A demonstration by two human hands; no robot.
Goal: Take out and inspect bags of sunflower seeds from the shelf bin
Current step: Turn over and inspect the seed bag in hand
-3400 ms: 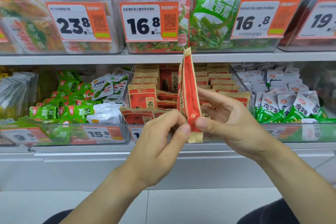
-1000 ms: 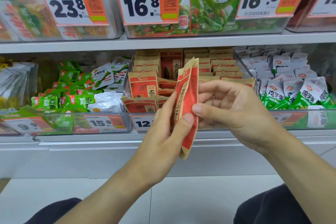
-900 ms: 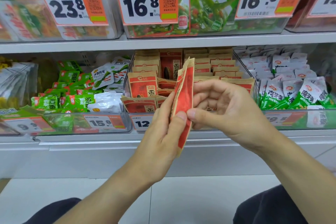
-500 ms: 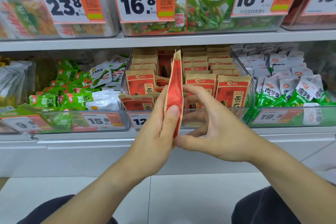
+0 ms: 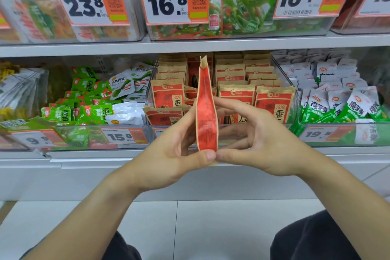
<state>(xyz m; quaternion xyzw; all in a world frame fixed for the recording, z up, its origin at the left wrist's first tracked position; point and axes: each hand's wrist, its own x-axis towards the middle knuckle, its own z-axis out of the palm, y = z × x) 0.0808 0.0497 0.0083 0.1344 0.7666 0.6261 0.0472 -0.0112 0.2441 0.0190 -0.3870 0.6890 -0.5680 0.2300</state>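
Both hands pinch one sunflower seed bag upright, edge-on, before the shelf bin — left hand and right hand thumbs at its bottom corner. Such a light fingertip grip could let it slip — floorward.

Sunflower seed bag held upright, edge-on, pinched at its base between left hand and right hand, before the shelf bin of matching bags.

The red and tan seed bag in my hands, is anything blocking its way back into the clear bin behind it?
Nothing visible does. The red and tan seed bag is held upright before the clear plastic shelf bin, whose top is open, though upright seed packs fill most of it.
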